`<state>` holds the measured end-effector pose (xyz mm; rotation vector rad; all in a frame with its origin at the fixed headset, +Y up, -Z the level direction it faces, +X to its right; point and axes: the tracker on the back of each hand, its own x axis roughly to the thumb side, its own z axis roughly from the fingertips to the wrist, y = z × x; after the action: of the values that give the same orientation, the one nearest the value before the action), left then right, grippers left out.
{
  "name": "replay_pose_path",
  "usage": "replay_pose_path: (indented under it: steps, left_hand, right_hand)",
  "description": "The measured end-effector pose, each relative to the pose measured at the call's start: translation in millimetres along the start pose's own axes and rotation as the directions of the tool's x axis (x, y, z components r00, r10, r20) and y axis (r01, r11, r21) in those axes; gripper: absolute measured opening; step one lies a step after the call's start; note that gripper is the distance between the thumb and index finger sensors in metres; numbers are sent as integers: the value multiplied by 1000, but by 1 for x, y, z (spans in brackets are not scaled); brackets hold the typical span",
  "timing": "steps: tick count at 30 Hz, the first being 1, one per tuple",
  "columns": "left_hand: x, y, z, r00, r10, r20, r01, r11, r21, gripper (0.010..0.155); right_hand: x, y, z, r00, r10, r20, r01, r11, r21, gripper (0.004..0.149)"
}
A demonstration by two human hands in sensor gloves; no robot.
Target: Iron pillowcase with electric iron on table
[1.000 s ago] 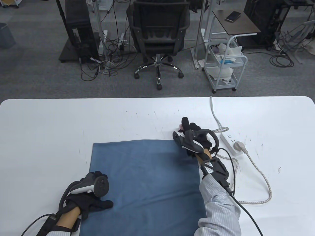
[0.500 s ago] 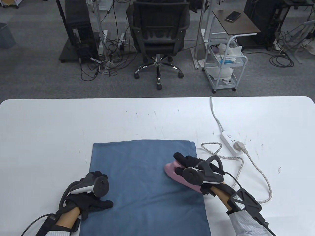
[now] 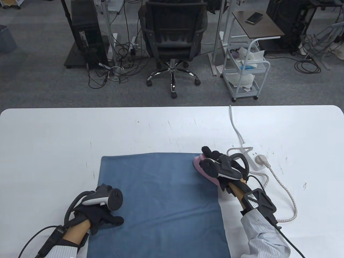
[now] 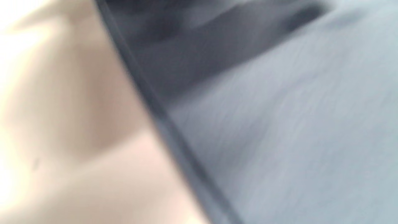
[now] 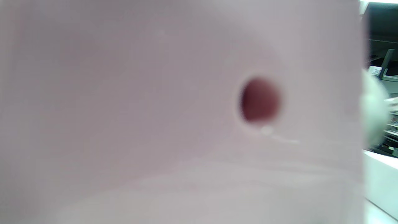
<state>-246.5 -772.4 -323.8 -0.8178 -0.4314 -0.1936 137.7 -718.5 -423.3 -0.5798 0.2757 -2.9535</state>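
A blue pillowcase (image 3: 161, 199) lies flat on the white table (image 3: 53, 139), near the front edge. My right hand (image 3: 215, 164) grips a pink electric iron (image 3: 200, 168) that rests on the pillowcase's far right corner. The iron's pink body (image 5: 155, 109) with a dark red spot fills the right wrist view. My left hand (image 3: 103, 212) rests on the pillowcase's left edge, thumb pointing right. The left wrist view shows the blurred pillowcase edge (image 4: 279, 140) against the table; its fingers are not seen there.
A white power strip (image 3: 251, 158) with a plug (image 3: 262, 160) lies right of the iron, and a braided cord (image 3: 285, 188) loops over the table's right side. Beyond the far edge stand an office chair (image 3: 172, 40) and a cart (image 3: 246, 72).
My right hand drew the iron from the far right corner toward me along the right edge, then pushed it back up to that corner. My left hand shifted slightly.
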Motion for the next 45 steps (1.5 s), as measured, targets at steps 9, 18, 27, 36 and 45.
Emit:
replay_pose_path:
  steps: [9,18,27,36,45]
  left_hand:
    - [142,68,-39,869,-243,432,228,970,86,104]
    - [253,57,-61,590,-217,778,259,963,73,89]
    - [260,42,-69,574,-249,780,288,953,92,85]
    - [270,31,-56,547,-378,747,306,921,242,88]
    - [281,37,-66,592,-375,713,327,921,213,94]
  right_hand:
    - [0,-13,8,998,-48,48,50,998,-45,64]
    - [15,-11,23,972,-155,179,154,988,17,64]
    - [27,-2,21,965,-128,227,126,992,25,64]
    - [12,9,-8,993,0,115,2,1000,-23,64]
    - [48,-19,28,942,-88,324,89,996,10,64]
